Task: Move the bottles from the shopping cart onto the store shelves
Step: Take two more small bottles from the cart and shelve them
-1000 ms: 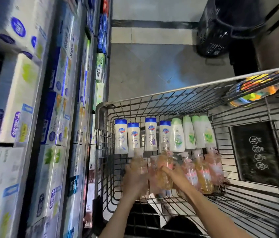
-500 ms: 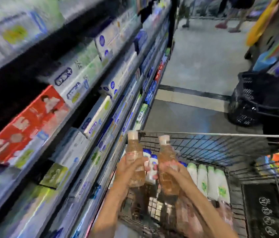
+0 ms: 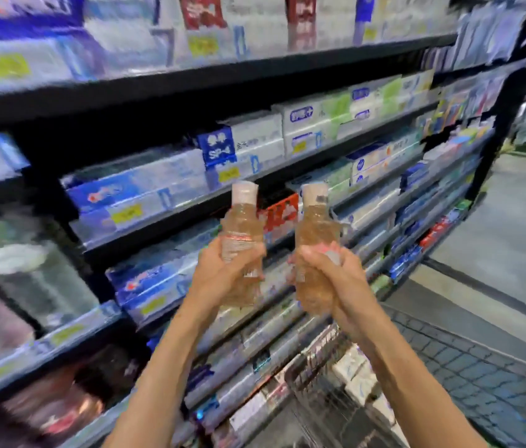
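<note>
Both hands are raised in front of the store shelves [image 3: 171, 88], each gripping a clear bottle of amber liquid with a pale cap. My left hand [image 3: 223, 273] holds the left bottle [image 3: 242, 227] upright around its lower half. My right hand [image 3: 329, 276] holds the right bottle [image 3: 316, 224] the same way, a little apart from the first. The wire shopping cart [image 3: 329, 360] shows at the bottom right, below my arms, with white bottles [image 3: 352, 367] blurred inside it.
The black shelves are packed with boxed goods in white, blue, green and red, with yellow price tags on the edges. Blurred darker items fill the lower left shelves. A grey tiled aisle floor [image 3: 520, 227] runs along the right.
Both hands have lifted the two amber bottles out of the cart and up to shelf height. The view has swung left from the cart to face the shelves.
</note>
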A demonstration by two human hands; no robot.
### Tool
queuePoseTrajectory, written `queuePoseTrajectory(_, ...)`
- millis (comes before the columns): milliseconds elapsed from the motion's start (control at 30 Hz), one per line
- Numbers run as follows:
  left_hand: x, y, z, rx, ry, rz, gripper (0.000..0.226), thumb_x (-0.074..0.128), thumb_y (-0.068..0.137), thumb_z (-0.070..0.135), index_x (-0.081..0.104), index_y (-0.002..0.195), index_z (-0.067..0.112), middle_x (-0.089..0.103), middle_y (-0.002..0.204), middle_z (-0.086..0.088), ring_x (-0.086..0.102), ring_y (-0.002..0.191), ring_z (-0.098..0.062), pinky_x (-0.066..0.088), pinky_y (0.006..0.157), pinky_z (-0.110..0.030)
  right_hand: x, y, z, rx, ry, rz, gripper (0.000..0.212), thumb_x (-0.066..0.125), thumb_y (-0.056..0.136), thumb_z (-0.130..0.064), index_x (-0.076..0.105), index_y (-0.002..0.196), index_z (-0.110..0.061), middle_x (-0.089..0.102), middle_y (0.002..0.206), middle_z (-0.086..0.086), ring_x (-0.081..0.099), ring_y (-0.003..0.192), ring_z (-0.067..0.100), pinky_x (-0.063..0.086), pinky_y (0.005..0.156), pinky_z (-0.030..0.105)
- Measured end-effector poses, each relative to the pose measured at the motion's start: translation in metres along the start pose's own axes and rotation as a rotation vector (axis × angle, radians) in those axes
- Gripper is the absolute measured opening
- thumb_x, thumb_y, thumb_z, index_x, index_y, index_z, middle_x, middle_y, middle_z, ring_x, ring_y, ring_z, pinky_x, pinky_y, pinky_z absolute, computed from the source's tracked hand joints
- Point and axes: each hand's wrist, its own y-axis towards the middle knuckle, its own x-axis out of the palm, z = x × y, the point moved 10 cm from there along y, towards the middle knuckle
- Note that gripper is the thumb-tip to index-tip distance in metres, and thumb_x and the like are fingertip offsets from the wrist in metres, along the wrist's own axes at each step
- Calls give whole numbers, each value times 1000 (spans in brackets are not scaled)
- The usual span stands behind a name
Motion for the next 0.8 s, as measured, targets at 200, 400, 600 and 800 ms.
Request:
queuePoseTrajectory(200, -113, -48, 95, 204, 19, 185, 68, 69, 58, 39, 59, 107, -8, 66, 67, -6, 60, 48, -14, 47, 44, -21, 142, 3, -9, -66, 23, -259, 30, 76, 67, -17, 62, 90, -5, 67, 72, 7, 61, 52, 16, 53, 54, 26)
queuePoseTrajectory(400, -230, -111, 163, 349, 99, 388, 47, 66, 60, 34, 62, 95, 2, 70, 64, 2, 63, 50, -12, 51, 49, -23, 279, -19, 5, -81, 39, -474, 26, 72, 67, -27, 65, 86, -10, 70, 71, 6, 65, 54, 16, 53, 52, 25)
queuePoseTrajectory(600, -328, -174, 206, 424, 141, 459, 67, 64, 67, 53, 57, 111, 3, 68, 81, -7, 67, 65, -18, 53, 56, -26, 394, -54, 20, -107, 74, -602, 33, 67, 72, -38, 66, 91, -11, 70, 79, 9, 65, 59, 19, 54, 57, 28)
queuePoseTrajectory(800, -417, -193, 242, 491, 157, 525, 47, 68, 79, 37, 56, 118, 12, 66, 100, 0, 64, 97, -20, 53, 82, -39, 461, -68, 28, -143, 60, -592, 42, 76, 66, -38, 67, 96, -9, 69, 84, 11, 69, 64, 19, 57, 62, 38)
